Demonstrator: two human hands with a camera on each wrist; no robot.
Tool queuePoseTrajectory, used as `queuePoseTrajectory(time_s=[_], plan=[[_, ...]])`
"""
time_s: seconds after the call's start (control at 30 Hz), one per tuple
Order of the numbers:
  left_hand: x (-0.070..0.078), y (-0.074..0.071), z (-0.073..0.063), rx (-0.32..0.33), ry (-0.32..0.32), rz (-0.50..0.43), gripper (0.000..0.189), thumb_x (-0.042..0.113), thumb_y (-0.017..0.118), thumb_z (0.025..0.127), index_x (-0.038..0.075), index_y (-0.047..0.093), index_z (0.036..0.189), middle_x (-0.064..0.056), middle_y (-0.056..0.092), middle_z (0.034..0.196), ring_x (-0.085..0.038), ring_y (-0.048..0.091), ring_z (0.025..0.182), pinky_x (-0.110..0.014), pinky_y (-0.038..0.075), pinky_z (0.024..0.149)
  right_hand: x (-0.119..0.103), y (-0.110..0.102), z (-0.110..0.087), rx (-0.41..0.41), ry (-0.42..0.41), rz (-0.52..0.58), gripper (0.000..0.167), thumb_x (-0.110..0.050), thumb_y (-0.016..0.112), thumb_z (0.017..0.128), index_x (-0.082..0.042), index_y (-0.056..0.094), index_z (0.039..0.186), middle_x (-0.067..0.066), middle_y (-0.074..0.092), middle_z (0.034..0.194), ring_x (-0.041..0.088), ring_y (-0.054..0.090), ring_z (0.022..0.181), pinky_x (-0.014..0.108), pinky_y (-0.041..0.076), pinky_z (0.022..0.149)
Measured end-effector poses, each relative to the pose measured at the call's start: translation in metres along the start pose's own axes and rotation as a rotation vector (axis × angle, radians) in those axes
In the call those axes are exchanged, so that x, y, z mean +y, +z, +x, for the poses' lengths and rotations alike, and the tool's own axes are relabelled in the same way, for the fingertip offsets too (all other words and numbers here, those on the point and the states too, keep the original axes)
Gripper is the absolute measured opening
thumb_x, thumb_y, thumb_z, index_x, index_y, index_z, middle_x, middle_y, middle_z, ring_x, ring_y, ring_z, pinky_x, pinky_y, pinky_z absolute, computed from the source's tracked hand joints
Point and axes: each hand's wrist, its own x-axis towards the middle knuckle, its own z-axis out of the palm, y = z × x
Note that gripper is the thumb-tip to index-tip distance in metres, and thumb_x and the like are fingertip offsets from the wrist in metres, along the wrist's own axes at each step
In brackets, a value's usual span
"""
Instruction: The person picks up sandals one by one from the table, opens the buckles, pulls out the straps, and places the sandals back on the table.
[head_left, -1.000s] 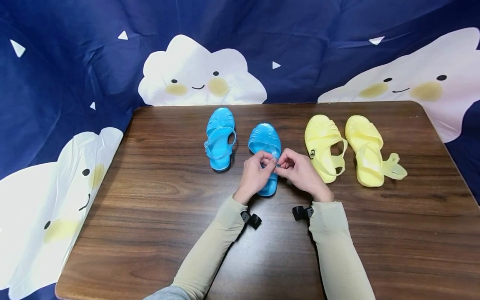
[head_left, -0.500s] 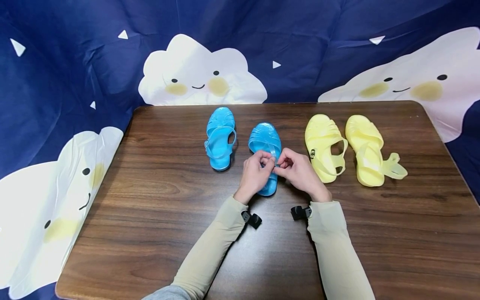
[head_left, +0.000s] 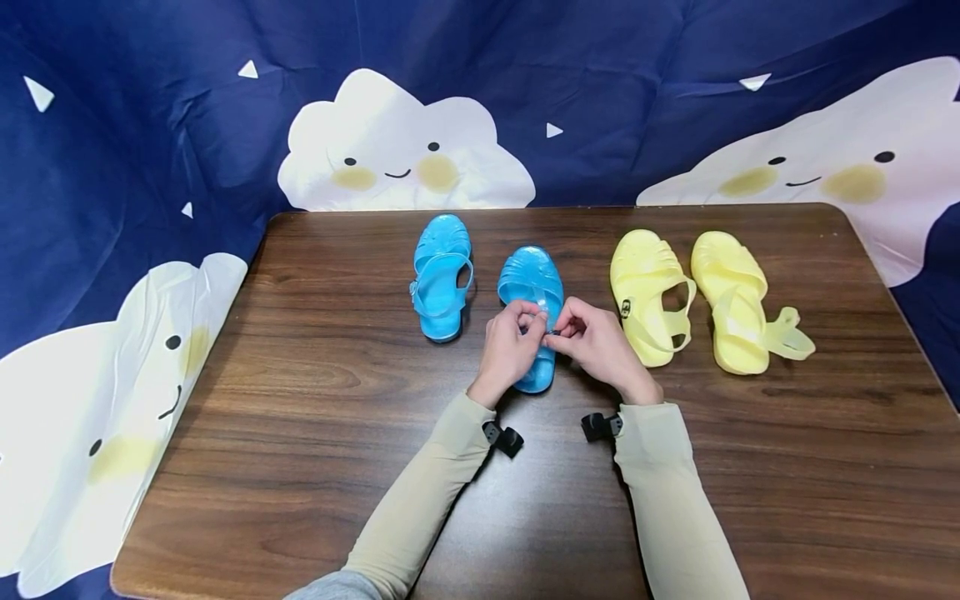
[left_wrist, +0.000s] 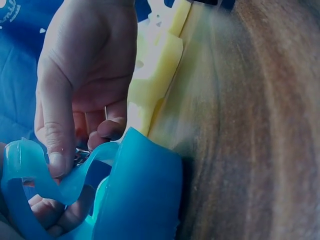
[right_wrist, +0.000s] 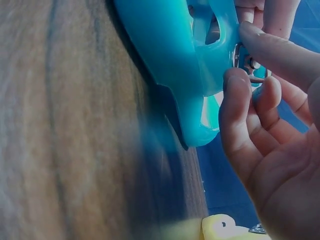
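Note:
A blue jelly sandal lies toe-away on the table, with both hands over its heel part. My left hand pinches its ankle strap; some of its fingers show behind the strap loop in the left wrist view. Beside it, my right hand pinches the strap at a small metal buckle, thumb and finger on either side. The strap bends in a curve between the hands. In the head view the fingers hide most of the buckle.
Another blue sandal, its strap looped around the heel, lies to the left. Two yellow sandals lie right of my right hand; the farther one's strap spreads sideways. A blue cloud-print cloth hangs behind the wooden table.
My right hand has shifted slightly left toward my left hand, and a little more strap shows above the left fingertips. The sandals stay in place.

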Motion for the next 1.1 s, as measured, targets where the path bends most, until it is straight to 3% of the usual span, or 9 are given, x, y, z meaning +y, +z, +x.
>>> queuePoseTrajectory(time_s=[0.47,0.73,1.1], plan=[[-0.001,-0.0006,-0.0003,0.011,-0.009,-0.012,0.02,0.024,0.056,0.097,0.007,0.064,0.104,-0.003,0.073,0.081,-0.005,0.049,0.054,-0.019,0.039,0.055,-0.0002,0.0001,-0.0012,-0.017,0.01,0.026,0.021,-0.011,0.076,0.082,-0.009,0.055,0.082,0.006,0.061,0.074,0.014,0.053,0.06,0.022,0.044,0.05],[-0.0013,-0.001,-0.0008,0.021,-0.008,-0.017,0.018,0.023,0.056,0.097,0.007,0.063,0.104,-0.004,0.073,0.081,-0.006,0.047,0.052,-0.019,0.038,0.053,-0.0012,0.0033,0.0005,0.012,0.067,-0.041,0.019,-0.014,0.074,0.08,-0.01,0.056,0.085,0.004,0.062,0.075,0.013,0.054,0.065,0.021,0.043,0.058],[-0.0038,-0.0016,0.0011,0.047,-0.019,-0.044,0.019,0.023,0.052,0.1,0.007,0.06,0.106,-0.004,0.072,0.074,-0.004,0.049,0.05,-0.019,0.037,0.051,-0.0017,0.0029,0.0007,-0.01,0.11,-0.028,0.02,-0.018,0.074,0.081,-0.01,0.058,0.091,0.005,0.062,0.078,0.016,0.055,0.066,0.024,0.045,0.054]])
